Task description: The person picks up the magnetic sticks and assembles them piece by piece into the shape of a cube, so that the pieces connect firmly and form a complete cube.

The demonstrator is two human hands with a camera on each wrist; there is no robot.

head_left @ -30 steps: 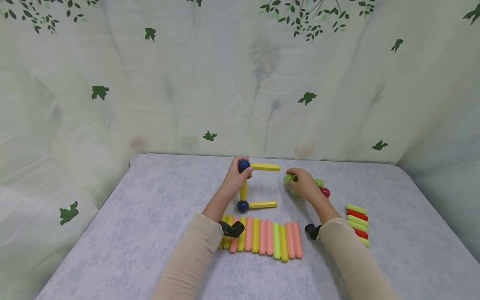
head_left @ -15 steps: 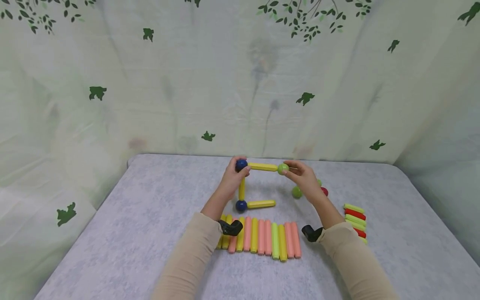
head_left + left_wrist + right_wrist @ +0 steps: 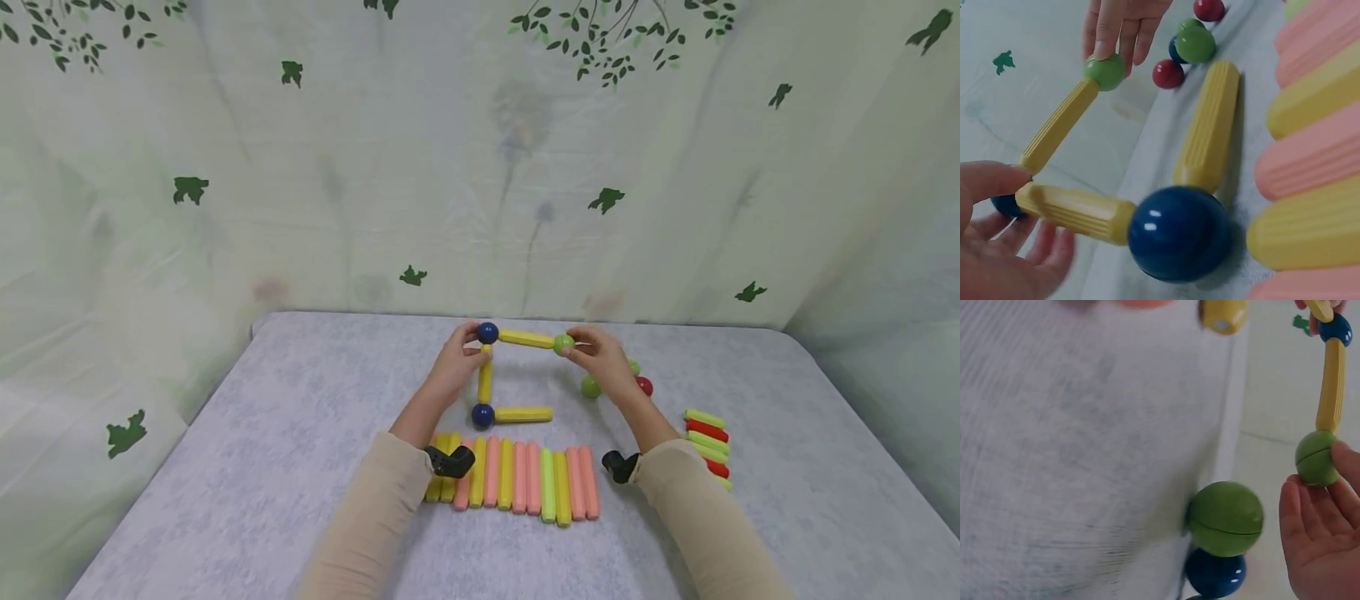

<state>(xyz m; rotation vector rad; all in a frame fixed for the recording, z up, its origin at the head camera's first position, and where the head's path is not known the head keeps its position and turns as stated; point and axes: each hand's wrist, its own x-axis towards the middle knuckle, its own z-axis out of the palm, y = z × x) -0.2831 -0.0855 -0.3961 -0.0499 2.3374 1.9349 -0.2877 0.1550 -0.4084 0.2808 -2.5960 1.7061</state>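
A frame of ribbed yellow rods and balls stands at the table's middle. Its lower blue ball [image 3: 483, 416] and lower yellow rod [image 3: 523, 414] rest on the table. The upright yellow rod [image 3: 485, 375] rises to an upper blue ball [image 3: 487, 333], which my left hand [image 3: 452, 362] pinches where ball and rod meet. From that ball the upper yellow rod [image 3: 527, 338] runs right to a green ball [image 3: 1317, 458]. My right hand [image 3: 603, 358] pinches this green ball at the rod's end, with the thumb on one side and fingers on the other.
Loose balls, among them a green one [image 3: 591, 387] and a red one [image 3: 643, 386], lie beneath the right hand. Nearer is a row of pink, yellow and green rods [image 3: 519, 477]. Shorter green and red rods [image 3: 707, 431] lie at the right. A printed cloth [image 3: 420, 167] hangs behind.
My right hand has taken a green ball from the pile and brought it left to the upper rod's free end. The left hand's grip has shifted slightly down and left on the upper blue ball.
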